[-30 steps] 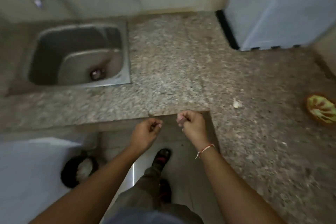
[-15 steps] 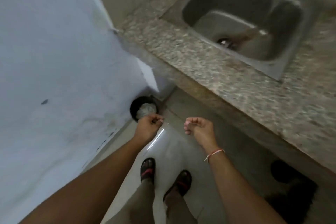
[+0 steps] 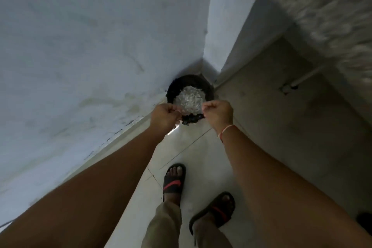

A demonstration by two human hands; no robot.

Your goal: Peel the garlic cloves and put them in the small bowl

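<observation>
You hold both fists over a black bin point(image 3: 177, 86) in the corner. Your left hand point(image 3: 164, 116) and right hand point(image 3: 218, 112) are curled tight; whether they grip anything cannot be told.

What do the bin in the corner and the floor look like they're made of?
Bin: looks like a black plastic liner, matte, with a crumpled, ragged edge; pale flaky scraps inside. Floor: probably glazed light tile, with thin joint lines and a bright glare spot.
</observation>
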